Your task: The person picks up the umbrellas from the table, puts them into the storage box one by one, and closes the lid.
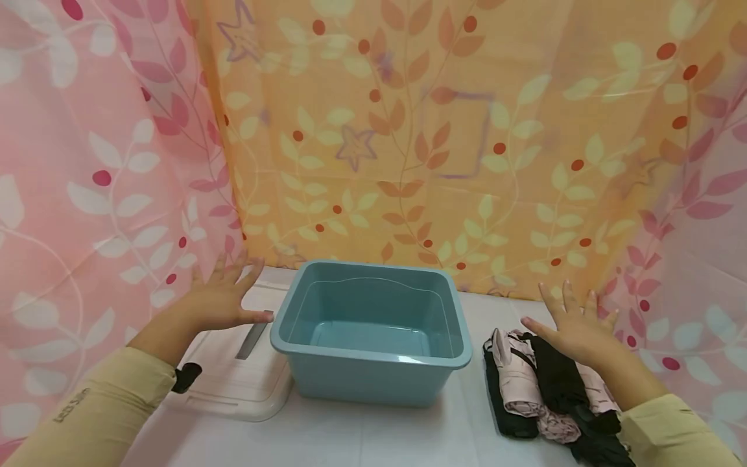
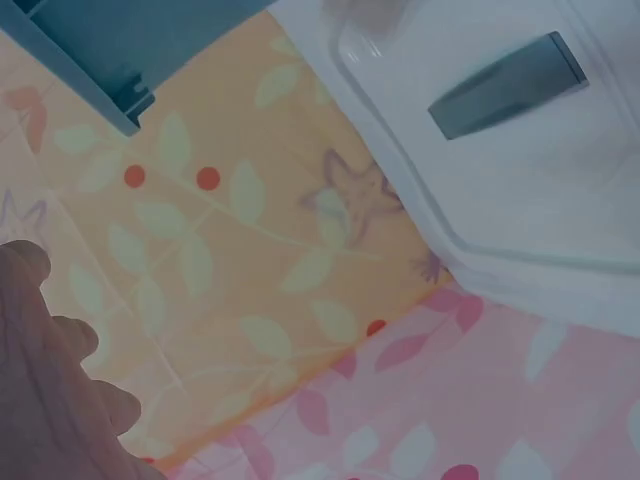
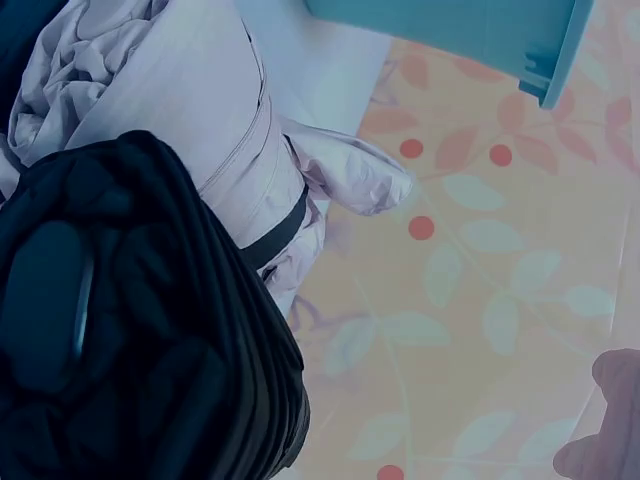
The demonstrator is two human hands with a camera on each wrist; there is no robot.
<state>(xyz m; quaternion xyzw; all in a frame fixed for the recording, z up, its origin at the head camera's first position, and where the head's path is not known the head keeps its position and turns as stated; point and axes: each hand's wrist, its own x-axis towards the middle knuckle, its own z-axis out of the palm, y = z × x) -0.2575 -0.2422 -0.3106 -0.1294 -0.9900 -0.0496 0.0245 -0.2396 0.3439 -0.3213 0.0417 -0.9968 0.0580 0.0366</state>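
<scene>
In the head view a blue-green plastic bin [image 1: 373, 379] stands on the white table, its inside bare. My left hand [image 1: 218, 301] hovers with spread fingers over a clear lid [image 1: 233, 383] with a grey latch [image 1: 253, 337], left of the bin. My right hand [image 1: 578, 327] is held up, fingers spread, above a pile of clothes. The pile has rolled pale pink garments [image 1: 516, 379] and black garments [image 1: 557, 376]. Neither hand holds anything. The left wrist view shows the lid's grey latch [image 2: 510, 88]; the right wrist view shows the pink cloth [image 3: 190, 100] and black cloth [image 3: 150, 300] close up.
An orange leaf-print curtain [image 1: 408, 130] hangs behind the table. Pink leaf-print curtains [image 1: 105, 214] close off the left and right sides. White tabletop [image 1: 373, 434] shows in front of the bin and between it and the clothes.
</scene>
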